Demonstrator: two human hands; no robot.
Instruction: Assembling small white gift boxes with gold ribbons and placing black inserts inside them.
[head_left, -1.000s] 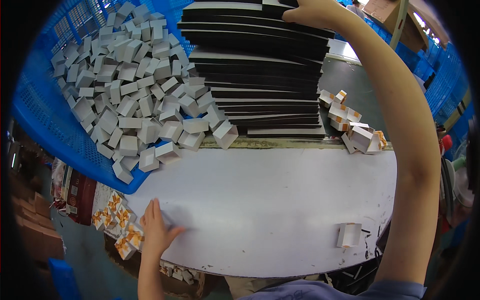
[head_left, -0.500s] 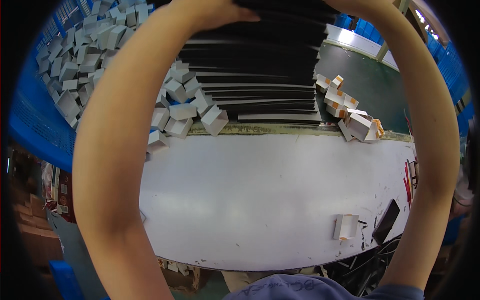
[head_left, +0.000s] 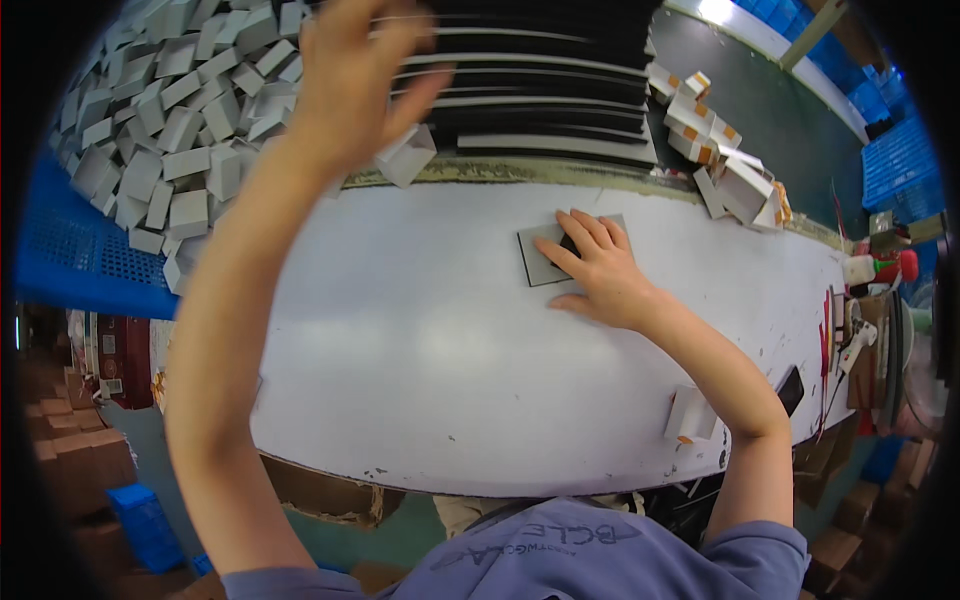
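Note:
On the white tabletop lies a flat grey square panel [head_left: 538, 262] with a dark edge and a black patch partly covered by fingers. My right hand [head_left: 605, 275] rests palm down on this panel, fingers spread out. My left hand [head_left: 350, 95] is raised at the upper left, slightly blurred, its thumb and fingers apart with nothing seen in them. Beside it rises a tall stack of black and grey sheets [head_left: 550, 105] at the table's far edge. A small white box [head_left: 408, 155] sits just below my left hand, near the stack's left side.
A blue basket [head_left: 90, 250] heaped with white boxes [head_left: 190, 130] fills the left. White boxes with orange patches [head_left: 745, 185] lie at the far right edge. A white open tray [head_left: 690, 415] and a black phone-like object [head_left: 790, 390] are near my right forearm. Bottles [head_left: 880, 267] stand at right.
Both hands have come away from the top of the stack. My right hand has moved down onto a grey panel now on the table; my left hand has shifted left and lower.

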